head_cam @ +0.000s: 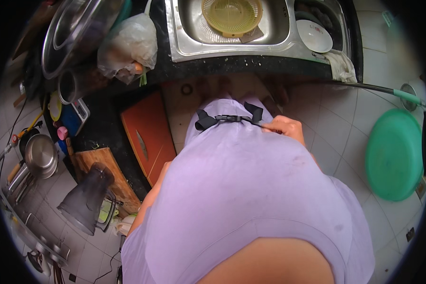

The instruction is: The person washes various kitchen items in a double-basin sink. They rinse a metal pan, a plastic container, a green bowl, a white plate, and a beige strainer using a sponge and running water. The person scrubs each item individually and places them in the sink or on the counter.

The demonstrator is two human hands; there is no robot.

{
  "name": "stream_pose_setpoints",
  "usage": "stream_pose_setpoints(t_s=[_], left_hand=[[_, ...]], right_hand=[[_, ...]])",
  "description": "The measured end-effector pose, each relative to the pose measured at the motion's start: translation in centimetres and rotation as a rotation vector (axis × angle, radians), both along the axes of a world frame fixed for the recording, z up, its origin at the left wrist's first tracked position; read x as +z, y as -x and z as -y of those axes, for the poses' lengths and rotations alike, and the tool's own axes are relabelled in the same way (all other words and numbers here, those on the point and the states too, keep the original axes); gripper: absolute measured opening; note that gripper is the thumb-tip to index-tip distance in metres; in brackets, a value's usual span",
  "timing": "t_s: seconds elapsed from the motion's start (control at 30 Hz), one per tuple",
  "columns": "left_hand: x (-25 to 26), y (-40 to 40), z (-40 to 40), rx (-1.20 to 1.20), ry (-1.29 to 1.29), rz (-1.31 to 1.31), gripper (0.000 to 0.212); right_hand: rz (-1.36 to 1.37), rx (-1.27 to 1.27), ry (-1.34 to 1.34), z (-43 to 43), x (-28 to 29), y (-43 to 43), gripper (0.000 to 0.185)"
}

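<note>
My right hand [285, 128] is at the right side of my waist, its fingers closed on the thin end of a black strap [255, 122]. The strap crosses the front of my lilac shirt [241, 170] and joins at a black plastic buckle [230, 118]. A wide loose length of black webbing [206, 120] sticks out on the left of the buckle. My left forearm [156, 186] hangs down beside the shirt; the left hand itself is hidden from view. Ahead of me is a stainless steel sink [230, 50] holding a yellow plastic colander [232, 14].
A white bowl [314, 35] and a cloth [340, 65] lie at the smaller basin. Left are a plastic bag [127, 46], a wooden cutting board [108, 174], a dark translucent jug [85, 198] and an orange cabinet door [149, 131]. A green basin [394, 154] is at right.
</note>
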State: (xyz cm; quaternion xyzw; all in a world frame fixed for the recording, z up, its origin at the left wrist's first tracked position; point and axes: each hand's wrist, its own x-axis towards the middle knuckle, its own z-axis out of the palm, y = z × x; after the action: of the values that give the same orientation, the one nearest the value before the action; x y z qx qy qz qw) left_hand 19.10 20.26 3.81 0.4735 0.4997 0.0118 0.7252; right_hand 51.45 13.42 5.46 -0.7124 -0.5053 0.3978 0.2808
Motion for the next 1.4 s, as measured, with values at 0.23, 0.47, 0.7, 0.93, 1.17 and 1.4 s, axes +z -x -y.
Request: stream_pose_setpoints(t_s=[0.23, 0.47, 0.7, 0.93, 1.17, 1.4], left_hand=[[-2.7, 7.8, 2.5, -0.125, 0.106, 0.147, 0.013], [-1.5, 1.3, -9.2, -0.101, -0.022, 0.006, 0.022], [0.5, -11.5, -8.8, -0.491, 0.017, 0.170, 0.030], [-0.9, -12.4, -6.4, -0.347, -0.077, 0.331, 0.033], [-1.6, -13.3, -5.6, -0.257, -0.012, 0.255, 0.034], [-2.6, -13.3, -6.0, -0.225, 0.238, 0.324, 0.038]], right_hand=[[0.039, -0.139, -0.174, -2.3, -0.8, 2.3, 0.013], [0.169, -0.112, -0.414, -3.0, -1.2, 3.1, 0.013], [0.227, -0.098, -0.383, -2.9, 0.1, 2.9, 0.014], [0.088, 0.033, -0.413, -2.3, -1.2, 2.5, 0.012], [-0.098, -0.093, -0.232, -1.8, -0.9, 3.0, 0.012], [-0.149, -0.111, -0.179, -2.0, -1.3, 3.0, 0.010]])
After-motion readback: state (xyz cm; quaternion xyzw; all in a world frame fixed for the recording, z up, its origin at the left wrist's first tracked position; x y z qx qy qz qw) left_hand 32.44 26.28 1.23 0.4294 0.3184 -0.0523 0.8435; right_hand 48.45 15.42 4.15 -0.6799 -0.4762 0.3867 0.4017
